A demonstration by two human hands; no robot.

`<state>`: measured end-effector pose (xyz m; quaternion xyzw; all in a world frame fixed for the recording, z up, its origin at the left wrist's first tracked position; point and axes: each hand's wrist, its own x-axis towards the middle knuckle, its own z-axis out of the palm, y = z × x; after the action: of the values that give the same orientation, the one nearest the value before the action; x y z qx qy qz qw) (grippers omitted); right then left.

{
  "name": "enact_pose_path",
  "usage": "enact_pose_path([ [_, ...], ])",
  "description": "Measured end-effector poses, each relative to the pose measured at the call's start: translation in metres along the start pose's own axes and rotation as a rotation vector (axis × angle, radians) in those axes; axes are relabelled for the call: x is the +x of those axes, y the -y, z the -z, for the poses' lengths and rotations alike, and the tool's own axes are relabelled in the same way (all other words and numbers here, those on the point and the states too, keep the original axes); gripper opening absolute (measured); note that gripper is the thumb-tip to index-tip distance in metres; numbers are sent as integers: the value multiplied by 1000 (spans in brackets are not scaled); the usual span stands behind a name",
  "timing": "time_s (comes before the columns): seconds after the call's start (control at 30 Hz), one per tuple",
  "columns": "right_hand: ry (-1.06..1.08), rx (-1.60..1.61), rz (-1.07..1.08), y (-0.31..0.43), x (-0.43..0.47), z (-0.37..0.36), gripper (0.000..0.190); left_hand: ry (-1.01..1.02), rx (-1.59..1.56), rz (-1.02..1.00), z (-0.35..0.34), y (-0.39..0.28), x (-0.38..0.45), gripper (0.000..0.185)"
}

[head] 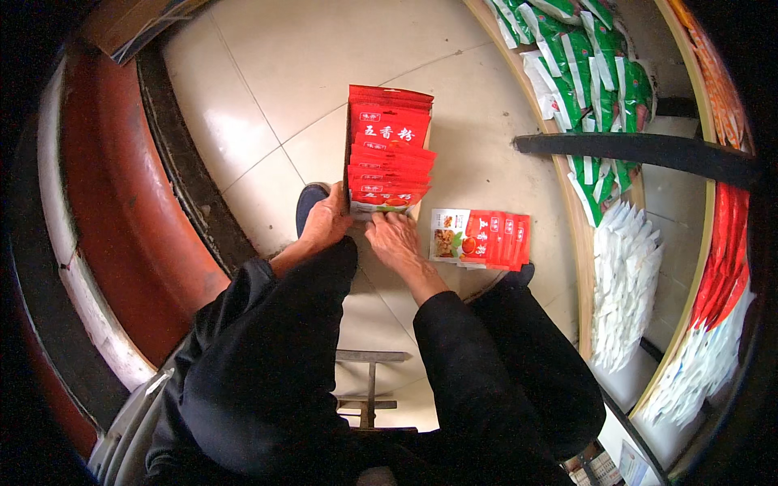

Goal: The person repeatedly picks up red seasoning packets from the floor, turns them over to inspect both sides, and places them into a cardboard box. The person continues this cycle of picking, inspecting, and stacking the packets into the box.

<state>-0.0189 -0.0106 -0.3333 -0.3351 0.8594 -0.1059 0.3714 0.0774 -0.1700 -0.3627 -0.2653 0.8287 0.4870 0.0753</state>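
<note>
A narrow display box (pixel 346 149) holds a row of red and white spice packets (pixel 392 143), some standing higher than others. Against its near left corner is my left hand (pixel 326 215), gripping the side, with some fingertips hidden. My right hand (pixel 392 237) has its curled fingers at the lower edge of the nearest packet; whether they pinch it cannot be seen. To the right of that hand, a fanned stack of matching packets (pixel 480 239) lies flat, overlapping, with the printed faces up.
Tiled floor (pixel 273 91) lies beyond the box. On the right, wooden-edged shelves (pixel 562 182) hold green packs (pixel 602 79), white packs (pixel 626 285) and red packs (pixel 723 261). A black bar (pixel 632 149) juts out from there. A red-brown curved surface (pixel 140 200) borders the left. A cardboard box (pixel 137 24) stands far left.
</note>
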Motion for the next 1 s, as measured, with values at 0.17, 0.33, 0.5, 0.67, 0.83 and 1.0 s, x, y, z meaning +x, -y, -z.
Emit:
enact_pose_path([
  [0.17,-152,-45,73,-3,-1,-18,37,84,182,52,-5,12,3,49],
  [0.33,-172,10,38,-3,2,-23,39,121,193,96,-12,31,9,75],
  [0.5,-131,87,-27,0,13,-7,40,112,243,-31,-12,32,11,48],
  [0.67,-126,164,-43,9,31,6,40,126,255,21,-15,53,8,74],
  [0.83,-92,156,-76,3,37,11,41,171,233,95,-15,38,12,64],
  [1.0,-36,145,-98,3,36,16,40,134,85,153,0,10,6,51],
])
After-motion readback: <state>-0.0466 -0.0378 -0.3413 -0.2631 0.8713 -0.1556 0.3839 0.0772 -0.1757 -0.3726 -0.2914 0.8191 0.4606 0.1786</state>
